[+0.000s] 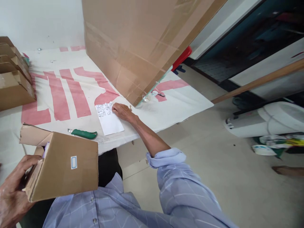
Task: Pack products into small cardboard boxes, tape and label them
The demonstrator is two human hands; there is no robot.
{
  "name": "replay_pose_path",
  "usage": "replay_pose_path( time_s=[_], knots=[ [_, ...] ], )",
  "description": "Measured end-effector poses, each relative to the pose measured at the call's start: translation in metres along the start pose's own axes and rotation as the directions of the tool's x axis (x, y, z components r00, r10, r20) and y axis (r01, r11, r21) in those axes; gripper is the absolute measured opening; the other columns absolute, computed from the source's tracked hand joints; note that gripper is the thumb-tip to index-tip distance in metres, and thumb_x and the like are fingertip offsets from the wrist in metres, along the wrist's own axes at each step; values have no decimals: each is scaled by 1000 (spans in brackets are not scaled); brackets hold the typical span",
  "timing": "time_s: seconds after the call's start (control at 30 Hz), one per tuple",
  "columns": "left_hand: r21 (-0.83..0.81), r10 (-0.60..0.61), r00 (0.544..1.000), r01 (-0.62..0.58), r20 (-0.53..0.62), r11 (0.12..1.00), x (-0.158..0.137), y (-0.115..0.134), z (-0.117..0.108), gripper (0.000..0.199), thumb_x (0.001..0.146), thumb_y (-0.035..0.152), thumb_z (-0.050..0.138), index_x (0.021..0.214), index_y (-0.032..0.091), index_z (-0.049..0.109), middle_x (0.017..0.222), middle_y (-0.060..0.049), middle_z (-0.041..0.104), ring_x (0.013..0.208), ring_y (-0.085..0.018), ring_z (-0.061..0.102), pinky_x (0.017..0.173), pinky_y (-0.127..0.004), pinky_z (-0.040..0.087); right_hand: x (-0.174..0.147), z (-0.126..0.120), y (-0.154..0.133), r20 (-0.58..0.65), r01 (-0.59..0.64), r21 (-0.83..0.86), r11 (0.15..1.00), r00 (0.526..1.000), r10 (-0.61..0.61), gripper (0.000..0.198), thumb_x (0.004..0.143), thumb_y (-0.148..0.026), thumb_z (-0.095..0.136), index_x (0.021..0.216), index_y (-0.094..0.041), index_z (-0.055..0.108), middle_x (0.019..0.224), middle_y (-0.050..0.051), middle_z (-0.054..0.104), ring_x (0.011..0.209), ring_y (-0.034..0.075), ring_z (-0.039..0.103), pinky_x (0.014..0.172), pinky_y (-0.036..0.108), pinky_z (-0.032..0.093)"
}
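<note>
The left hand point(14, 190) grips a box point(59, 175) with a blue-edged label point(74, 162); the right hand point(123, 112) touches paper point(110, 124), hold unclear.

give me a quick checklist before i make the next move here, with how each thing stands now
1. Left hand has a grip on the small cardboard box: ok, holding it at the open end.
2. Box closed: not ok, a flap stands out at that end.
3. Label on the box: ok, one white label with a blue outline sits on the side panel.
4. White sheet within reach: ok, on the table, right hand at its upper corner.
5. Right hand holding a loose label: cannot tell, its fingertips are too small to read.
6. Green cutter blade retracted: cannot tell, metal shows at the tip.
</note>
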State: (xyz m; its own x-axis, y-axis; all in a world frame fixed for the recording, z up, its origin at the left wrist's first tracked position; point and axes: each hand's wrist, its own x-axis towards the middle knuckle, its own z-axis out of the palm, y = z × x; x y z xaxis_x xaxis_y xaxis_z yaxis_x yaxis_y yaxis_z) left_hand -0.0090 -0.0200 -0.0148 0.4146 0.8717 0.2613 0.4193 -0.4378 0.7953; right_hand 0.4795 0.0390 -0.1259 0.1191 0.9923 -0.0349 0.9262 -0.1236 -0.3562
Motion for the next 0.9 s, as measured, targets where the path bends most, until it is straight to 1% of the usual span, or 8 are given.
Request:
replay_pose_path(
  time_s=[0.13,0.27,0.33,0.43,0.57,0.63,0.8,0.9],
  knots=[
    [3,-5,1000,5,-9,1000,2,-2,-2,33,80,35,80,113,39,75,112,-1,76,102,-30,74,84,-37,61,0,3,2,-19,-20,-10,1000,1000,20,20,100,-10,47,96,-19,65,115,14,75,103,25,62,86,34,39],
    [26,123,991,-125,55,992,6,-9,-7,38,79,31,82,116,39,75,107,0,77,94,-28,76,77,-34,61,-1,5,5,-51,-65,-13,998,997,64,17,99,-14,54,111,-18,66,120,15,75,104,25,63,85,33,39],
    [33,141,988,-144,70,989,6,-12,-8,38,80,32,82,118,38,74,109,-1,78,95,-27,76,78,-32,61,-1,8,5,-67,-88,-18,996,994,86,20,100,-16,56,116,-18,67,121,14,76,102,26,63,84,34,40],
    [61,150,985,-155,84,986,7,-15,-9,37,85,34,82,121,36,72,112,-1,76,98,-25,75,81,-29,60,-2,12,3,-78,-101,-31,994,992,98,18,102,-16,54,110,-17,70,119,14,77,103,25,64,85,34,40],
    [66,250,967,-253,49,965,8,-14,-6,37,88,45,84,120,30,71,108,-4,74,91,-21,74,70,-22,58,-5,16,-3,-104,-111,-51,993,989,105,22,104,-16,53,103,-16,74,118,15,79,104,25,65,86,32,41],
    [70,281,959,-282,29,957,9,-13,-5,44,87,54,87,118,27,70,105,-4,74,86,-19,72,64,-20,56,-9,16,-4,-137,-124,-55,991,984,115,25,105,-18,52,103,-16,76,118,15,79,104,25,66,88,32,43],
    [55,241,970,-242,21,969,8,-10,-4,56,81,64,91,115,24,72,107,-5,74,88,-19,73,67,-20,58,-22,11,-8,-258,-145,-29,989,957,133,33,107,-17,45,112,-15,77,123,17,78,107,27,69,94,37,49],
    [4,180,983,-180,23,984,4,-11,-3,59,77,64,94,115,23,73,109,-7,74,95,-23,74,73,-26,60,-30,8,-21,-372,-77,56,995,924,92,31,104,-16,46,108,-16,77,118,18,77,107,28,70,94,39,52]
  ],
)
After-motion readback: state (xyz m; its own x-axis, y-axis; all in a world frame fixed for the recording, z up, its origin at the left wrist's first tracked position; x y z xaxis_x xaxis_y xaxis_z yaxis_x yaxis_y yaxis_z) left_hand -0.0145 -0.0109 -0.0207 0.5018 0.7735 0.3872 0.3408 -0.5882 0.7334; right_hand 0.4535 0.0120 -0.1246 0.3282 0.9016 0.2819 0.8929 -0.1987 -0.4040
